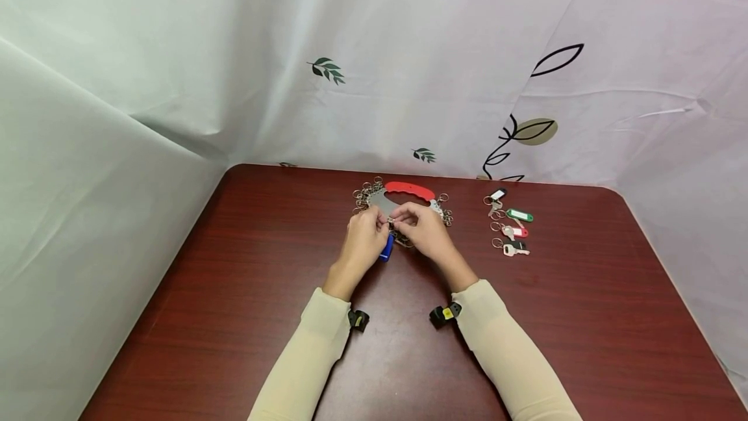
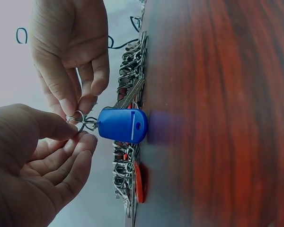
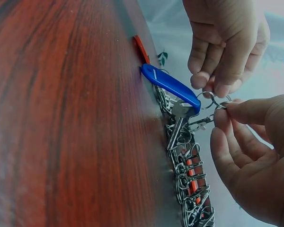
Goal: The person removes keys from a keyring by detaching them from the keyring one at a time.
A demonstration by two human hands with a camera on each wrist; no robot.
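My left hand (image 1: 363, 236) and right hand (image 1: 426, 231) meet above the table, fingertips close together. Between them is a metal split ring (image 2: 75, 117), pinched by thumb and fingers of each hand. A blue key tag (image 2: 120, 125) hangs from it by a smaller ring, with a silver key (image 3: 178, 127) beside the tag. Just behind my hands lies a flat silver key holder (image 1: 378, 200) with a red grip (image 1: 410, 189). Many small rings and clips line its edge; my hands hide its near part in the head view.
Right of my hands, keys with tags lie in a column: a black tag (image 1: 498, 194), a green tag (image 1: 520, 215), a red tag (image 1: 519, 232) and a dark tag with a silver key (image 1: 517, 250). A white leaf-patterned curtain (image 1: 374, 102) rises behind the brown table (image 1: 245, 245).
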